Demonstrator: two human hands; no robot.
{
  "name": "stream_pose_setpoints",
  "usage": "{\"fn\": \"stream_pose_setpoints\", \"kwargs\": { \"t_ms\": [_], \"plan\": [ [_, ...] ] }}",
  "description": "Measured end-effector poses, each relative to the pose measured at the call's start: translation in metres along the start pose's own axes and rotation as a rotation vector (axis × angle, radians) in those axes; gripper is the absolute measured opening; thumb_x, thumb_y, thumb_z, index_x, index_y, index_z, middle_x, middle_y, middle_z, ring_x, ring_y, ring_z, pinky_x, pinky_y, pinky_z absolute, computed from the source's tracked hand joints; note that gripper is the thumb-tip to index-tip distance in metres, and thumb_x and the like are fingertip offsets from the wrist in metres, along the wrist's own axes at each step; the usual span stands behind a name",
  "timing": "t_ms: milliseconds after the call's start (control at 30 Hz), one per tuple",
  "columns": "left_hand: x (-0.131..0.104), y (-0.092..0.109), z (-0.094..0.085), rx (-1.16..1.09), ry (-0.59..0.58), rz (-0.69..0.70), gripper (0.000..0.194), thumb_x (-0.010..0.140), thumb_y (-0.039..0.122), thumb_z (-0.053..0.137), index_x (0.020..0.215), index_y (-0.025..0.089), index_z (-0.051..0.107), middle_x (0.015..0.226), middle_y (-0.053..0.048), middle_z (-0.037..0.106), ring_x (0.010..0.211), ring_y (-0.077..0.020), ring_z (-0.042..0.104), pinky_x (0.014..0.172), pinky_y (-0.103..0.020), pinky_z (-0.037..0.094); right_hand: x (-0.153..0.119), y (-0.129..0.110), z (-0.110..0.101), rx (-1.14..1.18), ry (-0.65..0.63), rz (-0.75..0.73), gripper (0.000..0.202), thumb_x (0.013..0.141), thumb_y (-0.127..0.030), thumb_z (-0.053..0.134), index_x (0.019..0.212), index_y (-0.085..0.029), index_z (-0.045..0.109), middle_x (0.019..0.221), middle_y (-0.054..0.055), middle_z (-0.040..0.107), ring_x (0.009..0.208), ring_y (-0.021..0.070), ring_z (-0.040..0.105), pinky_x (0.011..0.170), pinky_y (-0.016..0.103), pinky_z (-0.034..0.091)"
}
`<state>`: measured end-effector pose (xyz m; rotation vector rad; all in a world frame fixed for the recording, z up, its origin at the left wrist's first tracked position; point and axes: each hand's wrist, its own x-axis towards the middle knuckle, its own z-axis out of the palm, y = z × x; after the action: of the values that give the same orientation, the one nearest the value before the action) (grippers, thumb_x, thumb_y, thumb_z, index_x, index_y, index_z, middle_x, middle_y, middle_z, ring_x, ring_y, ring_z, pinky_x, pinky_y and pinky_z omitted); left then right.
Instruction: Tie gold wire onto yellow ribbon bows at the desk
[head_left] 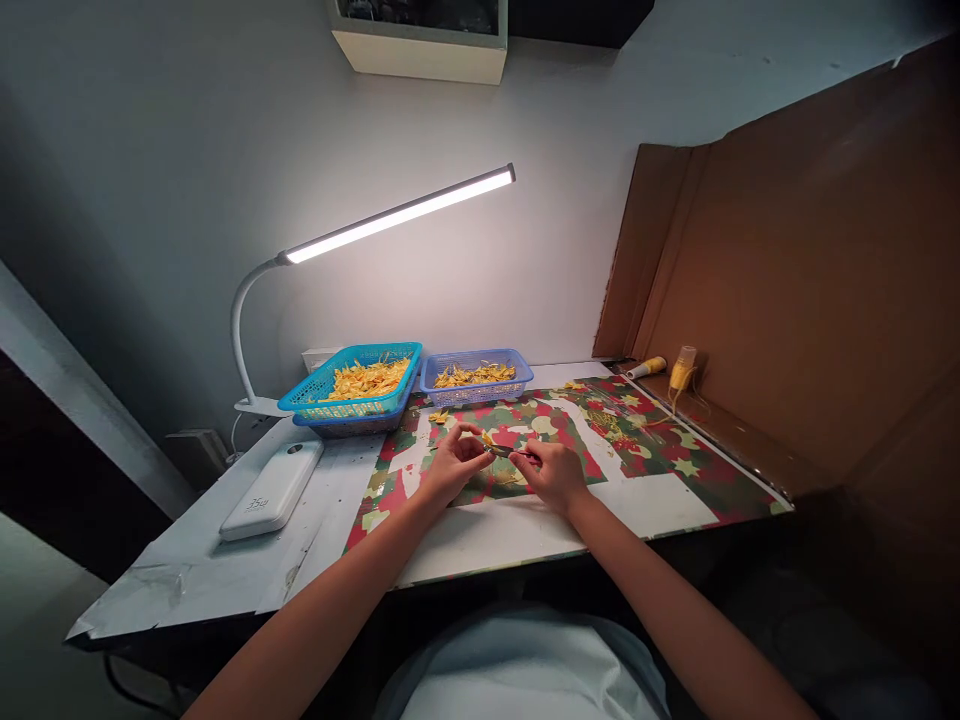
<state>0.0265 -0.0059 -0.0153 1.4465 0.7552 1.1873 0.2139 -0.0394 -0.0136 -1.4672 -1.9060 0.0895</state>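
Observation:
Over the patterned mat, both of my hands meet near the table's front. My left hand [453, 466] pinches a small yellow piece [487, 438] between thumb and fingers. My right hand [553, 470] is closed around a small tool with a dark blade [501, 451] and a reddish handle, most of it hidden in the fist. The blade touches or nearly touches the yellow piece; I cannot tell which. A few loose yellow pieces [439, 417] lie on the mat just beyond my left hand.
Behind my hands stand a teal basket [300, 398] and a lavender basket [476, 391], both with many yellow pieces. A white power bank [271, 490] lies left, near a lit desk lamp [405, 212]. Yellow scraps [615, 428] and two yellow-and-white objects [681, 370] are right, beside a cardboard wall [795, 270].

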Motion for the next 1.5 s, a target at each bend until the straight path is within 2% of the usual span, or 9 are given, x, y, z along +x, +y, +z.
{"fn": "stream_pose_setpoints", "kwargs": {
  "t_ms": [200,500,1000,1100,1233,1367,1433,1500],
  "plan": [
    [0.0,0.0,0.0,0.001,0.004,0.012,0.045,0.062,0.035,0.078,0.089,0.021,0.045,0.057,0.008,0.051,0.049,-0.0056,0.043,0.047,-0.017,0.027,0.0,-0.001,-0.001,0.009,-0.004,0.005,0.044,0.084,-0.054,0.042,0.057,-0.019,0.046,0.053,0.001,0.053,0.054,0.0124,0.047,0.051,0.023,0.022],
    [-0.001,0.0,0.001,0.029,-0.012,0.021,0.046,0.062,0.036,0.079,0.088,0.02,0.045,0.062,0.006,0.056,0.053,-0.0071,0.049,0.049,-0.017,0.032,0.0,-0.002,0.0,-0.019,-0.013,0.004,0.045,0.085,-0.053,0.042,0.058,-0.018,0.047,0.053,0.0,0.052,0.053,0.0115,0.046,0.051,0.023,0.02],
    [0.0,-0.003,-0.001,0.08,-0.003,0.023,0.041,0.066,0.034,0.076,0.091,0.019,0.047,0.059,0.007,0.052,0.05,-0.0053,0.044,0.048,-0.017,0.03,0.002,0.0,0.002,0.026,0.034,0.005,0.048,0.086,-0.055,0.042,0.054,-0.019,0.045,0.05,0.0,0.049,0.051,0.0117,0.044,0.05,0.024,0.021],
    [0.001,-0.003,-0.001,0.071,0.019,0.004,0.041,0.064,0.036,0.077,0.09,0.019,0.049,0.06,0.006,0.054,0.052,-0.0067,0.048,0.049,-0.017,0.032,0.005,0.005,-0.005,0.082,0.052,0.083,0.048,0.087,-0.056,0.038,0.058,-0.019,0.049,0.052,0.0,0.051,0.053,0.0126,0.047,0.051,0.023,0.024],
    [0.002,-0.001,-0.001,0.05,0.032,-0.003,0.038,0.062,0.037,0.078,0.084,0.018,0.054,0.069,0.002,0.06,0.061,-0.0089,0.054,0.055,-0.019,0.039,0.011,0.021,-0.011,-0.016,0.103,0.349,0.04,0.088,-0.054,0.039,0.074,-0.02,0.056,0.066,0.004,0.062,0.061,0.017,0.054,0.052,0.025,0.027],
    [0.004,-0.001,-0.001,-0.013,0.07,-0.046,0.039,0.054,0.038,0.082,0.078,0.017,0.059,0.074,0.0,0.063,0.066,-0.0114,0.057,0.061,-0.023,0.045,0.014,0.04,-0.009,-0.223,0.023,0.559,0.018,0.089,-0.03,0.046,0.096,-0.018,0.056,0.087,0.013,0.066,0.081,0.0252,0.059,0.063,0.031,0.035],
    [0.005,-0.002,-0.002,-0.054,0.078,-0.087,0.04,0.053,0.039,0.083,0.077,0.016,0.061,0.073,0.0,0.064,0.063,-0.0105,0.056,0.06,-0.023,0.045,0.013,0.045,-0.008,-0.29,0.01,0.598,0.018,0.088,-0.022,0.045,0.101,-0.017,0.057,0.095,0.017,0.065,0.095,0.0294,0.057,0.072,0.038,0.038],
    [0.006,-0.005,-0.004,-0.092,0.067,-0.113,0.038,0.053,0.039,0.082,0.077,0.015,0.063,0.073,0.0,0.064,0.059,-0.0087,0.053,0.059,-0.023,0.045,0.012,0.046,-0.008,-0.337,0.057,0.606,0.02,0.087,-0.02,0.047,0.102,-0.016,0.059,0.106,0.02,0.06,0.108,0.0329,0.051,0.079,0.044,0.038]
  ]
}}
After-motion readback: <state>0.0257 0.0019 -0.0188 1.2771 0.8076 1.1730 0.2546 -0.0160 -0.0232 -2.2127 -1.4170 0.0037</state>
